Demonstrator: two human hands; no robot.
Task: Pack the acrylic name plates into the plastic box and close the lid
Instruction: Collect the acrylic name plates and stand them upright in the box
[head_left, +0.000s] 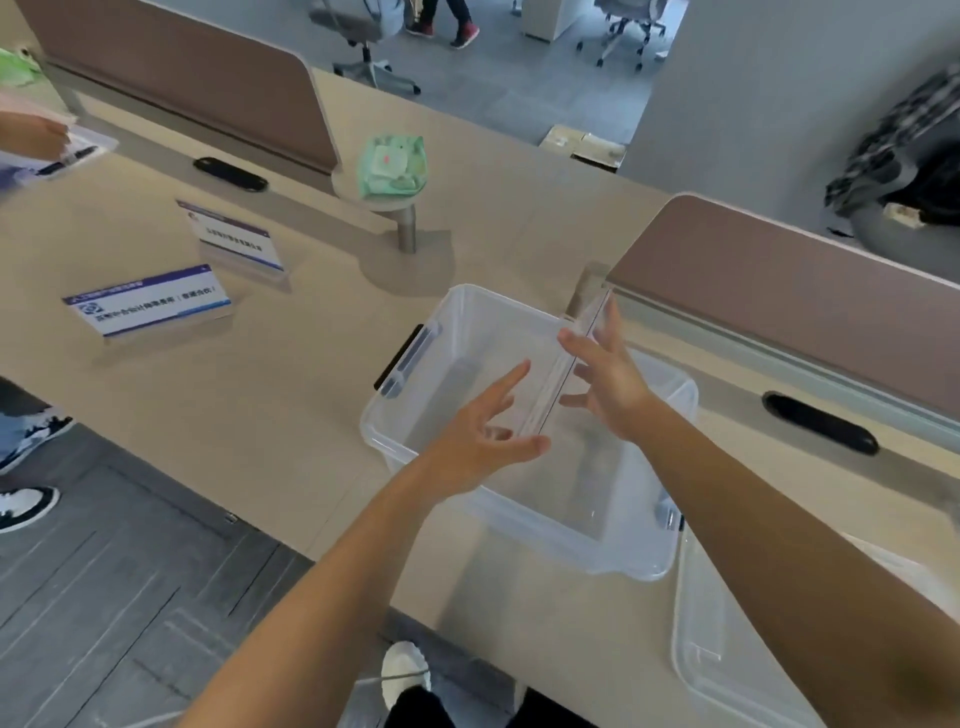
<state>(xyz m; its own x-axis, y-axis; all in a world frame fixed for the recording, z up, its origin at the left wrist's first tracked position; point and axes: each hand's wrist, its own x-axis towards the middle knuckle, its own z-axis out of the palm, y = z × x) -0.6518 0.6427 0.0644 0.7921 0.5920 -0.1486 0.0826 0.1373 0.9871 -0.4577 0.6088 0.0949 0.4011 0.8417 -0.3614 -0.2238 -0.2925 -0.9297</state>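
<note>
A clear plastic box (415, 415) with dark latches stands open on the beige desk. Over its middle, a clear acrylic name plate (569, 364) is held edge-on between my two hands. My left hand (483, 436) presses its near side with spread, straight fingers. My right hand (608, 379) lies against its far side, fingers also spread. Two more name plates stand on the desk at left: one with blue-and-white print (148, 304) and one behind it (234, 239). The clear lid (727, 644) lies on the desk at the lower right.
A green tissue pack (392, 166) sits on a round stand behind the box. Brown desk dividers (779, 280) rise at back left and right. Black cable grommets (818, 423) are set in the desk. Another person's hand (31, 137) and feet show at far left.
</note>
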